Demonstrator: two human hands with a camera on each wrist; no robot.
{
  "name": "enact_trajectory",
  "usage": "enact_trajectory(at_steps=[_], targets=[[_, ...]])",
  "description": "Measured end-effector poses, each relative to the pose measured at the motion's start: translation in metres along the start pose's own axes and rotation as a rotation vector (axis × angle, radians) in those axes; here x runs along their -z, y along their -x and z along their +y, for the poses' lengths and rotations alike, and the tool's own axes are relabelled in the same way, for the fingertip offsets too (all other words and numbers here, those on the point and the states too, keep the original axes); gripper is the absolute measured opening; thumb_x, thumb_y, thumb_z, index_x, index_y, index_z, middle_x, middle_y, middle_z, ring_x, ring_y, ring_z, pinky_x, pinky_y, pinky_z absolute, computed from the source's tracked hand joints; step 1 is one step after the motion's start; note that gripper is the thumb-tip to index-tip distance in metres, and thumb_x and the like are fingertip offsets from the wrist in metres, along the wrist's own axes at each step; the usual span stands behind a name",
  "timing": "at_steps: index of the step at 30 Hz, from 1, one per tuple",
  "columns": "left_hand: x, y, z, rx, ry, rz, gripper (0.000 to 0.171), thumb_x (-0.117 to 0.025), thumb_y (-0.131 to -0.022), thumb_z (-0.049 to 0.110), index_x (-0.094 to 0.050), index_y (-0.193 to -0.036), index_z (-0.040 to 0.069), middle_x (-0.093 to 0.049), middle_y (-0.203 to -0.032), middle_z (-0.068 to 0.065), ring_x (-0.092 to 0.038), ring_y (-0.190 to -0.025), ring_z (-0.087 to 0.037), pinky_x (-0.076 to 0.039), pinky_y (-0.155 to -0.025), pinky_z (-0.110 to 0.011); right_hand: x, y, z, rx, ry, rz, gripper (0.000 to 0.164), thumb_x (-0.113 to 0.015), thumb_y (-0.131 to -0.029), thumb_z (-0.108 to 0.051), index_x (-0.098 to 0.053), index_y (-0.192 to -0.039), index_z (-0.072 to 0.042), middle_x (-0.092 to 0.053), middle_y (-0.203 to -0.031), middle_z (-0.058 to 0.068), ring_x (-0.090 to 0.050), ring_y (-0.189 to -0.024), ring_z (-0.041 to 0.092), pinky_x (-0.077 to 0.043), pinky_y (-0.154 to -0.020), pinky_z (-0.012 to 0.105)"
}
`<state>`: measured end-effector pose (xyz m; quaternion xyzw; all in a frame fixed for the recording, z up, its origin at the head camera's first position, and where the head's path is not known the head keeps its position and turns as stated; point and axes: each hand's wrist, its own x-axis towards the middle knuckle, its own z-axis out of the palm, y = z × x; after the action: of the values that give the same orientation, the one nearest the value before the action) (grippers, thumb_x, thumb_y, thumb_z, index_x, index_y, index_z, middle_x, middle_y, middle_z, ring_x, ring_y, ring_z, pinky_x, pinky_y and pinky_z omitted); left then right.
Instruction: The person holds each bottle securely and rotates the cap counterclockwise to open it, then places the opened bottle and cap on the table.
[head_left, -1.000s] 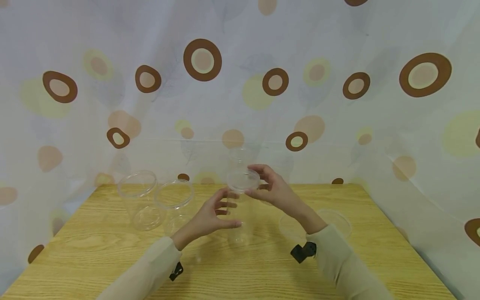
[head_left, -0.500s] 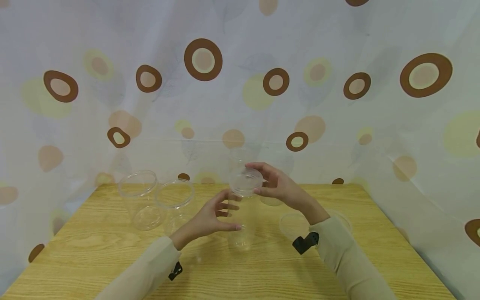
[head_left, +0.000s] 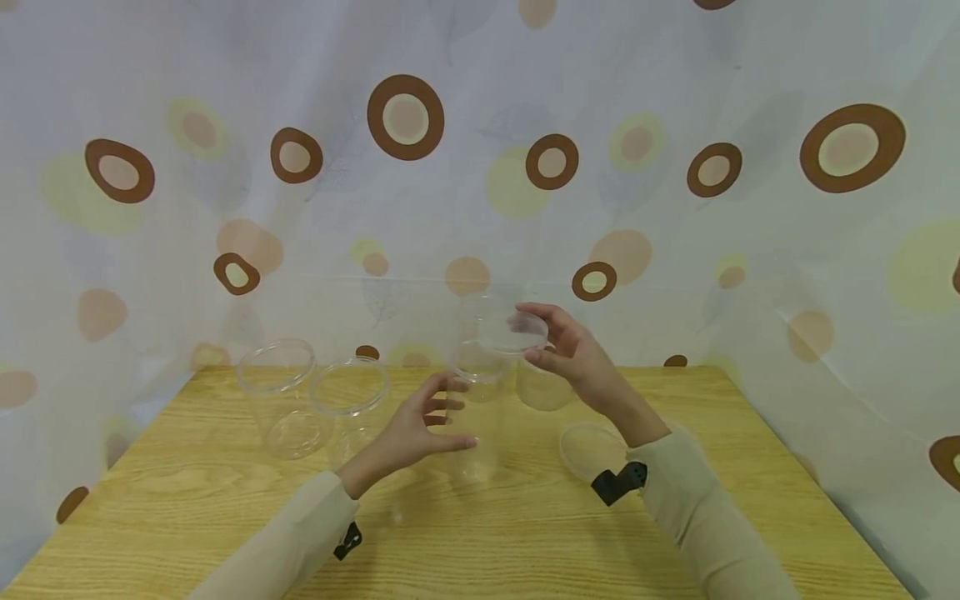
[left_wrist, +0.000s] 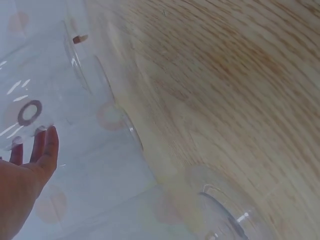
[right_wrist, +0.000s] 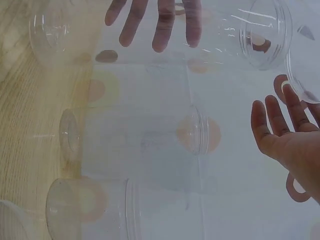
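My left hand (head_left: pixel 408 429) grips a tall clear jar (head_left: pixel 487 425) round its side, with the jar standing upright on the table. In the right wrist view this jar (right_wrist: pixel 220 42) shows the left fingers (right_wrist: pixel 164 27) through its wall. My right hand (head_left: pixel 581 362) pinches a round clear lid (head_left: pixel 517 333) at its edge, tilted, above and to the right of the jar's rim. That lid (right_wrist: pixel 302 67) is partly cut off by the frame edge in the right wrist view.
Two wide clear jars, one farther left (head_left: pixel 292 433) and one nearer (head_left: pixel 351 410), stand open at left. Behind the gripped jar is a narrow clear container (right_wrist: pixel 135 137). A short clear container (head_left: pixel 543 390) stands at back right. A flat clear lid (head_left: pixel 588 450) lies on the wooden table (head_left: pixel 465 550).
My right hand has raised the lid up and to the right, off the top of the jar. The left hand keeps its grip on the jar and has shifted only slightly.
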<state>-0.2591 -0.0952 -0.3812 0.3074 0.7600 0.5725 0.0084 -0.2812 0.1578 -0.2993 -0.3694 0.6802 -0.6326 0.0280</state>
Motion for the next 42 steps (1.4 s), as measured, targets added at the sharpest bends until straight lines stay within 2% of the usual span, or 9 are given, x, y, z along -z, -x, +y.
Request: enact_trajectory(at_steps=[2,7,11,15,18,22,27,36,42], targets=[[0.001,0.0,-0.006,0.005,-0.028,0.03,0.075,-0.077,-0.073,0.011,-0.034,-0.134,0.023,-0.044,-0.133,-0.006,-0.051,-0.116,-0.03,-0.043,-0.093,-0.051,0.003,0.002,0.001,-0.007,0.003,0.014,0.056,-0.06,-0.088,-0.013,-0.034,-0.138,-0.01,-0.042,-0.134,0.004,-0.042,-0.123,0.013,-0.047,-0.089,0.025],[0.002,0.001,-0.001,0.047,-0.055,0.112,0.08,-0.077,-0.073,0.013,-0.032,-0.137,0.021,-0.044,-0.132,-0.008,-0.05,-0.117,-0.032,-0.042,-0.095,-0.052,0.009,0.007,0.003,-0.035,0.025,0.049,0.054,-0.061,-0.088,-0.013,-0.037,-0.136,-0.015,-0.043,-0.132,0.003,-0.044,-0.12,0.012,-0.048,-0.085,0.024],[0.002,0.003,0.004,0.077,-0.064,0.179,0.081,-0.077,-0.073,0.011,-0.03,-0.139,0.017,-0.043,-0.132,-0.012,-0.049,-0.118,-0.034,-0.042,-0.095,-0.051,0.014,0.012,0.005,-0.049,0.048,0.059,0.053,-0.06,-0.088,-0.01,-0.036,-0.135,-0.008,-0.042,-0.134,0.007,-0.043,-0.121,0.012,-0.048,-0.084,0.023],[0.0,0.006,0.021,0.116,-0.062,0.229,0.081,-0.075,-0.074,0.006,-0.027,-0.14,0.008,-0.041,-0.134,-0.017,-0.046,-0.119,-0.038,-0.04,-0.097,-0.053,0.017,0.017,0.008,-0.077,0.068,0.062,0.055,-0.06,-0.088,-0.008,-0.033,-0.136,-0.004,-0.041,-0.136,0.009,-0.048,-0.115,0.01,-0.048,-0.083,0.022],[-0.001,0.005,0.015,0.127,-0.071,0.269,0.081,-0.075,-0.074,0.006,-0.027,-0.14,0.006,-0.041,-0.134,-0.017,-0.045,-0.119,-0.039,-0.039,-0.096,-0.054,0.019,0.021,0.013,-0.114,0.056,0.061,0.058,-0.062,-0.086,-0.008,-0.032,-0.136,-0.004,-0.04,-0.135,0.007,-0.054,-0.1,0.009,-0.049,-0.082,0.022],[0.0,0.002,-0.004,0.139,-0.113,0.313,0.084,-0.077,-0.073,0.014,-0.027,-0.14,0.012,-0.042,-0.133,-0.013,-0.046,-0.118,-0.036,-0.041,-0.095,-0.053,0.021,0.027,0.024,-0.152,0.062,0.046,0.062,-0.064,-0.085,-0.009,-0.03,-0.136,-0.003,-0.042,-0.133,0.005,-0.057,-0.087,0.012,-0.05,-0.08,0.024],[-0.002,-0.001,-0.02,0.137,-0.149,0.335,0.087,-0.078,-0.072,0.018,-0.026,-0.141,0.012,-0.04,-0.133,-0.012,-0.045,-0.118,-0.036,-0.041,-0.094,-0.053,0.022,0.033,0.036,-0.185,0.102,0.035,0.062,-0.065,-0.084,-0.009,-0.032,-0.136,-0.006,-0.045,-0.126,0.001,-0.059,-0.086,0.018,-0.051,-0.077,0.029],[-0.007,0.0,-0.025,0.167,-0.165,0.333,0.088,-0.077,-0.074,0.019,-0.022,-0.142,0.013,-0.037,-0.136,-0.014,-0.039,-0.122,-0.042,-0.04,-0.093,-0.056,0.025,0.042,0.056,-0.27,0.179,-0.016,0.061,-0.065,-0.085,-0.017,-0.033,-0.136,-0.011,-0.039,-0.131,0.016,-0.055,-0.1,0.029,-0.052,-0.079,0.034],[-0.008,0.0,-0.029,0.17,-0.18,0.334,0.088,-0.076,-0.075,0.019,-0.021,-0.142,0.013,-0.036,-0.136,-0.015,-0.04,-0.121,-0.045,-0.041,-0.091,-0.058,0.025,0.045,0.073,-0.274,0.311,-0.046,0.059,-0.067,-0.083,-0.02,-0.038,-0.134,-0.016,-0.046,-0.124,0.014,-0.047,-0.111,0.032,-0.047,-0.087,0.044]])
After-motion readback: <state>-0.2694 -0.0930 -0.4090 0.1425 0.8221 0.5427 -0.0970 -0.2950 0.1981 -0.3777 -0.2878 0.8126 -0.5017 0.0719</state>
